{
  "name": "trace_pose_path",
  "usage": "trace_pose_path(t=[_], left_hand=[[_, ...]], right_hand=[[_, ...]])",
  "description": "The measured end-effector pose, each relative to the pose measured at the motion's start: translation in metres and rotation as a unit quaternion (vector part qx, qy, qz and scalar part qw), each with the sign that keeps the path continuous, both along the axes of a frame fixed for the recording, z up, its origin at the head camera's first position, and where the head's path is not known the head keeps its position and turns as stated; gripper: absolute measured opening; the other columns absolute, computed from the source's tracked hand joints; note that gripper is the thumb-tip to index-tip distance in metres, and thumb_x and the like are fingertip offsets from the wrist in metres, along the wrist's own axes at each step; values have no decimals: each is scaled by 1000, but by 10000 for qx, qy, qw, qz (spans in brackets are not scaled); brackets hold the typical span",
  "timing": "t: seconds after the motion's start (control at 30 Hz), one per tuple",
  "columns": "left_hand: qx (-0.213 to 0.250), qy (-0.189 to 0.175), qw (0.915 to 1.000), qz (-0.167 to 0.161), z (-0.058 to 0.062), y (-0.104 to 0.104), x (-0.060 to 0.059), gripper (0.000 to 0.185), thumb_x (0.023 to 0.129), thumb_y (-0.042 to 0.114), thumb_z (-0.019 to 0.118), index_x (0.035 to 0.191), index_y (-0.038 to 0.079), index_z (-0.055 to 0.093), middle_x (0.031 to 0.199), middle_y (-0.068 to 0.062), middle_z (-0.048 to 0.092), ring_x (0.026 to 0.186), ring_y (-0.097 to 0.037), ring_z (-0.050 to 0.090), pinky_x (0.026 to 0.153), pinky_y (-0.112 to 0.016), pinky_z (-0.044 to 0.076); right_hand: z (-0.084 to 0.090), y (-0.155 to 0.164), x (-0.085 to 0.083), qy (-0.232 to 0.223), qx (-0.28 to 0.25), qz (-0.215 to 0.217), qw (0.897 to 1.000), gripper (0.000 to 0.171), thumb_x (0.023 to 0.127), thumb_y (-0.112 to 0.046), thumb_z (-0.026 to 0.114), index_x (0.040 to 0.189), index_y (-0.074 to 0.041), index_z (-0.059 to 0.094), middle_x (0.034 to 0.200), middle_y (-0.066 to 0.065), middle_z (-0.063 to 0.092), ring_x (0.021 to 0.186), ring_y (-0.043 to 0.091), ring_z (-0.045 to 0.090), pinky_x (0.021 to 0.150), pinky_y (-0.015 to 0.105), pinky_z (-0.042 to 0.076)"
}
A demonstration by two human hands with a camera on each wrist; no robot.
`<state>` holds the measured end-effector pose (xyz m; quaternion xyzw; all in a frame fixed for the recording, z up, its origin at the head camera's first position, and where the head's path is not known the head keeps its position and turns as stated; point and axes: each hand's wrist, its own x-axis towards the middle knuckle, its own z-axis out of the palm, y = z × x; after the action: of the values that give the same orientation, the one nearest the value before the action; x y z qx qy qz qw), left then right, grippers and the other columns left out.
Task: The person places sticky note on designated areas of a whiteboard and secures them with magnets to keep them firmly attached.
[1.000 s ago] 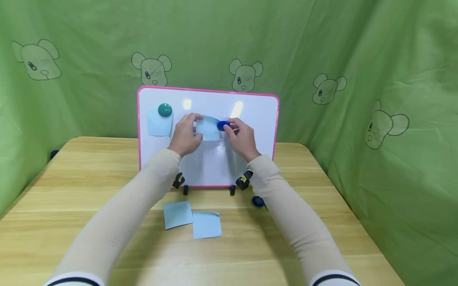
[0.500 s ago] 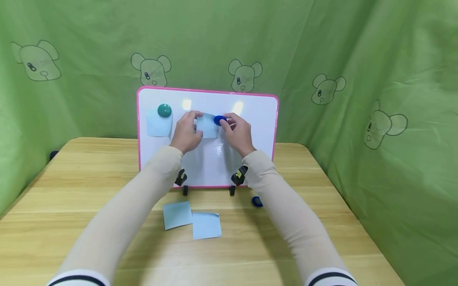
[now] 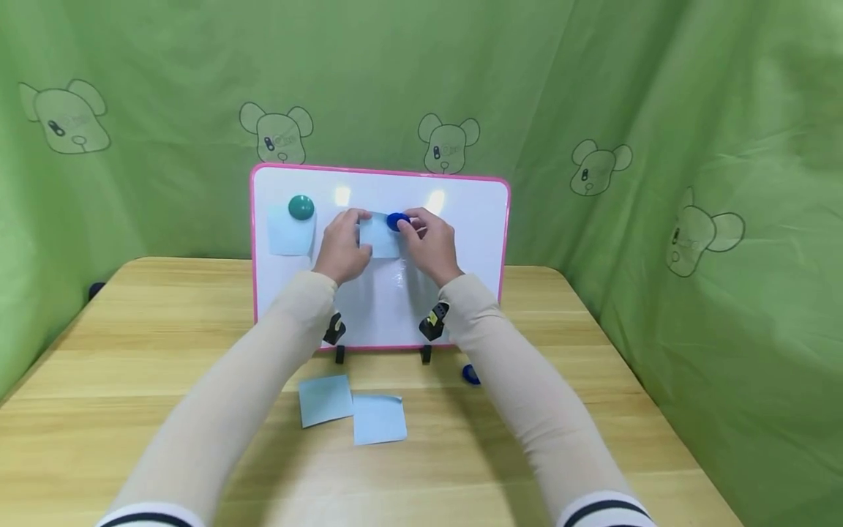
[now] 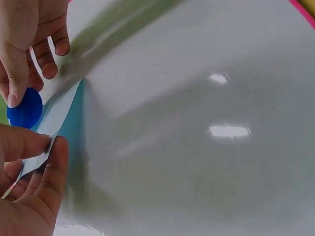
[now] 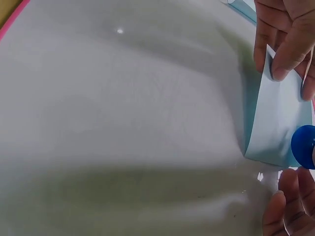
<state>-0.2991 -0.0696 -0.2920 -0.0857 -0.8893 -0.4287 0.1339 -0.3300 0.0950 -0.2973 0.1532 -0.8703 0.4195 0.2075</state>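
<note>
On the white board [image 3: 388, 293], the left hand [image 3: 341, 245] pinches the blue note [image 3: 380, 240]. The right hand [image 3: 431, 245] has moved the blue magnet [image 3: 395, 221] up to its top corner, fingers [image 4: 15, 83] grasping it. Wrist views show the note's loose edge lifting.

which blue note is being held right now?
The blue note at the whiteboard's middle, held by the left hand; the others lie untouched.

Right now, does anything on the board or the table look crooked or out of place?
Only small things. The left blue note on the table lies tilted against its neighbour. A blue magnet lies loose near the whiteboard.
</note>
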Motion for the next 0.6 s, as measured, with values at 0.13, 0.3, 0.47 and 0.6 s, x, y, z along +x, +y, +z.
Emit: trace_pose_path(t=[0.13,0.3,0.47,0.6], left_hand=[[-48,54,10000,-2,-3,0,-2,50,89,0,62,136,7,47,135,-13,48,124,-27,48,103,-39,44],[-64,-8,10000,14,-4,1,-4,50,90,1,62,136,7,46,136,-13,47,126,-27,46,105,-40,42],[-99,6,9999,23,-3,1,-4,49,90,1,62,136,6,47,138,-14,47,128,-27,45,106,-40,41],[-154,18,9999,24,-3,1,-5,50,89,1,62,137,5,47,139,-14,47,129,-28,44,106,-40,40]], right_hand=[[1,-2,0,10,-28,35,10000,23,97,-23,59,114,-9,67,97,10,65,85,22,63,77,32,54],[4,-3,-2,-35,42,-3,10000,24,97,-23,60,115,-9,68,97,11,66,87,22,64,79,31,54],[5,-5,-5,-13,109,-41,9999,23,97,-23,60,114,-10,69,96,11,67,88,22,64,79,31,54],[6,-7,-6,37,160,-59,9998,24,97,-23,60,115,-10,69,91,9,66,84,20,62,74,30,53]])
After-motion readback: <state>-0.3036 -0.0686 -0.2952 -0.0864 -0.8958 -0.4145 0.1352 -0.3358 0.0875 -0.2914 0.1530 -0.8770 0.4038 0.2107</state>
